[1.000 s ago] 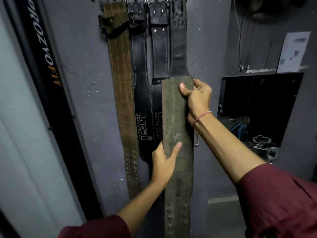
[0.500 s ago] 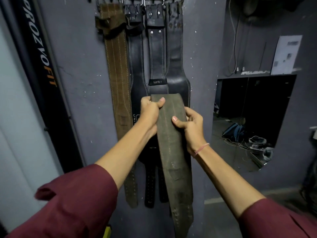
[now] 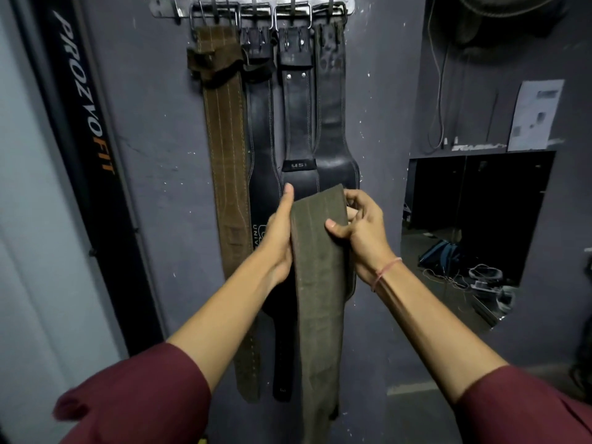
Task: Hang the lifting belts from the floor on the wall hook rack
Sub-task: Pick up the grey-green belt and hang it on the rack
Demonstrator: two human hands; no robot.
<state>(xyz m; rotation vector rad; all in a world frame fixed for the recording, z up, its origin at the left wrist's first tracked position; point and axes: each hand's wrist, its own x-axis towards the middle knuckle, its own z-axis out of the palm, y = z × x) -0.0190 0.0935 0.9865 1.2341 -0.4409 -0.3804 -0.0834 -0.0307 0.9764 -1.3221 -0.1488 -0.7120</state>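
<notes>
Olive belt [image 3: 320, 283] hangs between left hand [image 3: 278, 241] and right hand [image 3: 363, 233], both gripping its top

Surroundings. At 9 o'clock we see a pale panel [image 3: 25, 219]. Beside it a black strip [image 3: 86, 91] lettered PROZVOFIT slants from 11 towards 7 o'clock. The grey wall [image 3: 153, 155] is flecked white. At 2 o'clock a paper [image 3: 535, 115] is stuck up, with a cord [image 3: 439, 91] hanging to its left. At 3 o'clock we note a dark opening [image 3: 480, 187] showing a blue bag [image 3: 439, 253] and tangled cables [image 3: 480, 274].
</notes>
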